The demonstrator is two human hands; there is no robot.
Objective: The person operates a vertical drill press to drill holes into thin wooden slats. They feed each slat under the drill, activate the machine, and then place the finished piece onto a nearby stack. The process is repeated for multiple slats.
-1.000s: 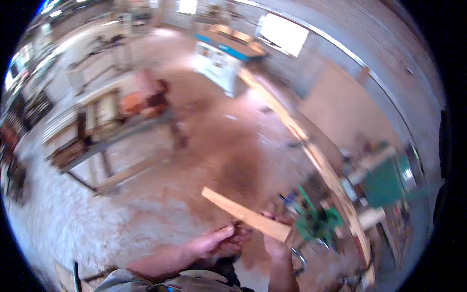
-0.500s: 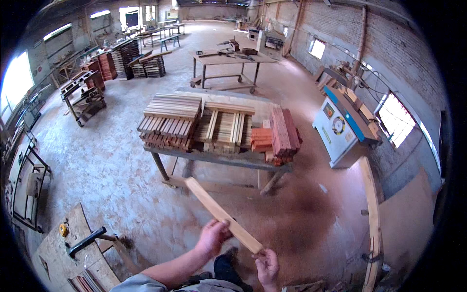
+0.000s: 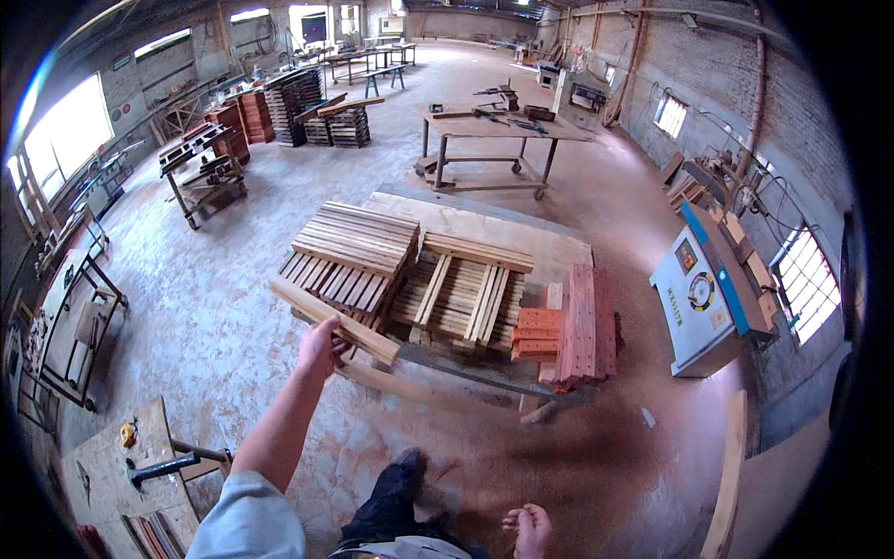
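My left hand (image 3: 318, 348) reaches forward, its fingers closed on a pale wooden slat (image 3: 300, 300). The slat slants across the near left corner of the work table, in front of a stack of brown slats (image 3: 358, 233). I cannot tell whether it touches the stack. Beside that stack lies a pile of lighter wooden slats (image 3: 466, 298), with a few pieces laid crosswise on top. Reddish painted slats (image 3: 587, 326) with rows of dark dots are heaped at the table's right end. My right hand (image 3: 529, 533) hangs low near my body, fingers curled in with nothing seen in them.
At lower left a board surface (image 3: 88, 508) holds a hammer (image 3: 163, 468) and a yellow tape measure (image 3: 128, 433). A grey and blue machine (image 3: 694, 298) stands on the right, near a long upright board (image 3: 731, 475). Another table (image 3: 475, 133) with tools is farther back.
My left hand has carried the slat forward and left to the table's stacks. My right hand has let go of the slat and dropped lower. The view has moved closer to the table.
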